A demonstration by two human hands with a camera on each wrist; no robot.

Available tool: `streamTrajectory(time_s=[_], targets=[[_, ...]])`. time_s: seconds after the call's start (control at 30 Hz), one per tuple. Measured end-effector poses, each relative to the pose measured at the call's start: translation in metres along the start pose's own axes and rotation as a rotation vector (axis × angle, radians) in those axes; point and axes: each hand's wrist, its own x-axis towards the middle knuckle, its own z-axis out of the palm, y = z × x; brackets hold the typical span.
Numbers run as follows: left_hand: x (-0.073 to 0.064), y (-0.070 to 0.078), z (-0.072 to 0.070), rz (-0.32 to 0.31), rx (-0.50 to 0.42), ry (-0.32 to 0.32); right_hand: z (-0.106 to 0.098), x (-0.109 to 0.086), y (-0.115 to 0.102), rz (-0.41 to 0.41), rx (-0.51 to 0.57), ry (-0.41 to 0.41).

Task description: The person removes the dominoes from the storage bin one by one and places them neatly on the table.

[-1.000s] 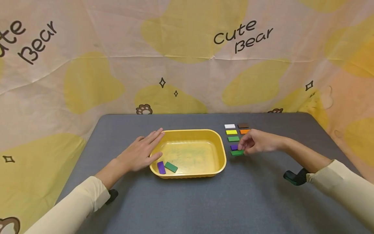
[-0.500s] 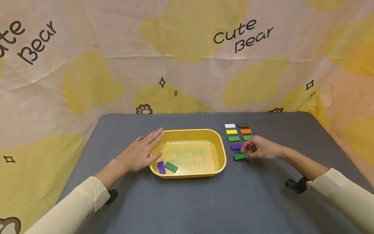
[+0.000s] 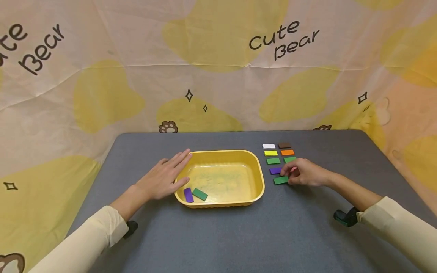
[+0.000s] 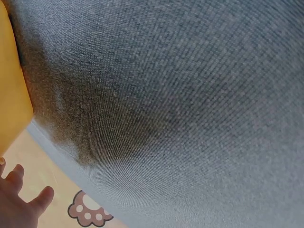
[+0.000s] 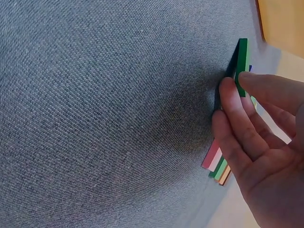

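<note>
My right hand pinches one end of a green domino-like block between thumb and fingers, close over the table at the near end of two columns of blocks. In the right wrist view that green block stands out past the thumb tip. A purple block lies just beyond it, and a pink block is mostly covered by the fingers in the head view. My left hand rests with straight fingers on the left rim of a yellow plastic tray.
Inside the tray lie a purple block and a green block. Further back in the columns are white, brown, yellow, orange and green blocks. A patterned cloth hangs behind the grey table.
My right hand has drawn the green block a little toward me and to the right, away from the purple one. The left hand has stayed on the tray.
</note>
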Motion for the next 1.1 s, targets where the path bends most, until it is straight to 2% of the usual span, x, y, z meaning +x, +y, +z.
streamTrajectory(time_s=[0.5, 1.1], targets=[[-0.0004, 0.0007, -0.0009, -0.004, -0.007, 0.005, -0.0024, -0.0025, -0.0016, 0.028, -0.030, 0.008], [-0.0008, -0.0011, 0.0008, -0.005, -0.008, 0.005, -0.0007, 0.0002, -0.0005, -0.001, -0.051, 0.010]])
